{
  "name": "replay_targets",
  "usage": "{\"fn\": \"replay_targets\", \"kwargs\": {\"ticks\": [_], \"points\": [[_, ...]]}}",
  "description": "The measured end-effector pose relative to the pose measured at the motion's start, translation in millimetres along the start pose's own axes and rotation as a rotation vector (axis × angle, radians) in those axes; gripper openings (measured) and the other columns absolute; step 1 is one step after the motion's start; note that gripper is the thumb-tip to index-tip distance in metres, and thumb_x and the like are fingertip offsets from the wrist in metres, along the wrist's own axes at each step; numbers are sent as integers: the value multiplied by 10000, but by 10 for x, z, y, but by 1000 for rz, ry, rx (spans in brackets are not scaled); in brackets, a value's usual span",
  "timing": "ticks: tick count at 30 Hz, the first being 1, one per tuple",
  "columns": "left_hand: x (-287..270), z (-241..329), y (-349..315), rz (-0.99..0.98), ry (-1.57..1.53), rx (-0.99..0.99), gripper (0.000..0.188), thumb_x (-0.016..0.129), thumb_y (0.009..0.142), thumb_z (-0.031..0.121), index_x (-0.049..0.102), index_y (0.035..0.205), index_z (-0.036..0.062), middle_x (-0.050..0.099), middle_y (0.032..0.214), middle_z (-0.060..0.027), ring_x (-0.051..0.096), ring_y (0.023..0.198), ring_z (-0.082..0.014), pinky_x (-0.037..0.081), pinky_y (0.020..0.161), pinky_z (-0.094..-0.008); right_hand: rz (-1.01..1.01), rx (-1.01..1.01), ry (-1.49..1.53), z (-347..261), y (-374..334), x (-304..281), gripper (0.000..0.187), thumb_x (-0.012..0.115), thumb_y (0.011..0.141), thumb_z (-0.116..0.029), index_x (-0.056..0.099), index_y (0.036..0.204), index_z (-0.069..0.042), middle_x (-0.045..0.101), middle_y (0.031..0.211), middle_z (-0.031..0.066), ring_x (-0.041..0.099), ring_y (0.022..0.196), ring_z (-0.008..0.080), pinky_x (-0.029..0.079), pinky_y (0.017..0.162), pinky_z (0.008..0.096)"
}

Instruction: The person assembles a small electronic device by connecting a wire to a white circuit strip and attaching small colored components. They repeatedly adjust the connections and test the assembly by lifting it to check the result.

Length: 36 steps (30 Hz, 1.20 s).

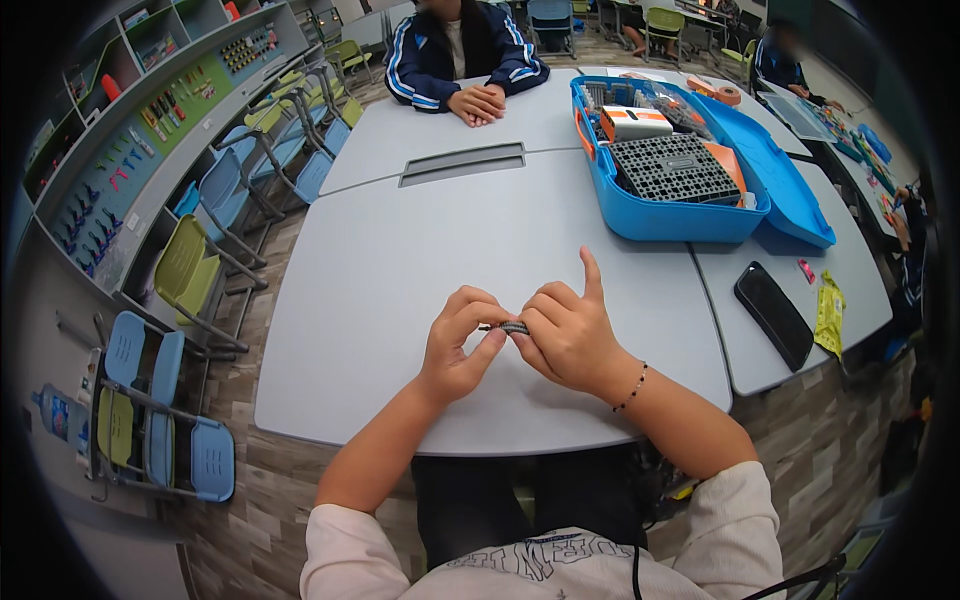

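Observation:
Above the near part of the table, both hands meet at a small dark grey ribbed piece (513, 328), possibly a toothed wheel seen edge-on. A thin dark end of it sticks out toward the left. My left hand (462, 345) pinches this end side between thumb and forefinger. From the other side my right hand (566, 332) grips the piece between thumb and bent fingers, with one finger pointing up. A beaded bracelet (632, 388) circles my right wrist. Fingers cover part of the small piece, so its full shape is hidden.
On the light table (400, 250), an open blue case (680, 220) of building parts stands at the far right. A black phone (773, 315) and a yellow wrapper (829, 315) lie on the right. Another person's folded hands (477, 104) rest across the table. Chairs (190, 265) line the left.

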<state>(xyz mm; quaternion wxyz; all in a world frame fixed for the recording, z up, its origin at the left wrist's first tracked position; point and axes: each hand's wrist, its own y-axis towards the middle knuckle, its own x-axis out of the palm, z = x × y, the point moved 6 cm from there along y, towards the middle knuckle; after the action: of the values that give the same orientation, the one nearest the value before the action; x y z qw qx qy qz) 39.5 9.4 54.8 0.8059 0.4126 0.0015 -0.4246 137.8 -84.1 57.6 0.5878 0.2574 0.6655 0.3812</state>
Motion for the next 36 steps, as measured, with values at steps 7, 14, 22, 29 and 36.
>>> {"fn": "replay_targets", "kwargs": {"ticks": [7, 14, 22, 29, 36], "points": [[-10, 17, -6, -8, 105, 39, 175, 578, 794, -15, 638, 934, 70, 564, 881, -41, 515, 819, -180, 404, 785, -305, -40, -6, 62, 15, -3, 11, 169, 675, 786, -215, 557, 712, -119, 533, 695, -27, 550, 744, 148, 125, 1083, 656], [-13, 48, -20, 13, 242, 140, 166, 592, 799, -1, 632, 934, 87, 569, 873, -18, 520, 800, -170, 368, 857, -348, -64, -2, 110, 22, 6, 8, 146, 654, 830, -228, 583, 758, -122, 551, 735, -31, 554, 765, 147, 117, 1095, 636], [-40, 71, -36, 35, 289, 188, 158, 606, 827, 35, 624, 968, 102, 579, 888, -8, 548, 816, -163, 337, 960, -393, -14, 60, 199, 38, 40, -49, 155, 686, 825, -257, 595, 791, -136, 566, 757, -38, 570, 766, 139, 125, 1103, 609], [-63, 87, -31, 32, 305, 175, 81, 568, 897, 57, 596, 971, 72, 605, 907, -42, 574, 846, -192, 358, 980, -440, 124, 28, 221, 26, 68, -150, 168, 760, 754, -208, 607, 799, -156, 566, 736, -41, 578, 723, 140, 159, 1101, 589], [-88, -1, -12, 43, 119, 91, 104, 577, 874, 24, 605, 966, 65, 586, 912, -49, 538, 844, -200, 416, 820, -313, 121, 75, 300, 48, 79, -159, 189, 776, 741, -202, 610, 816, -152, 560, 692, -58, 583, 708, 130, 171, 1104, 581]]}}
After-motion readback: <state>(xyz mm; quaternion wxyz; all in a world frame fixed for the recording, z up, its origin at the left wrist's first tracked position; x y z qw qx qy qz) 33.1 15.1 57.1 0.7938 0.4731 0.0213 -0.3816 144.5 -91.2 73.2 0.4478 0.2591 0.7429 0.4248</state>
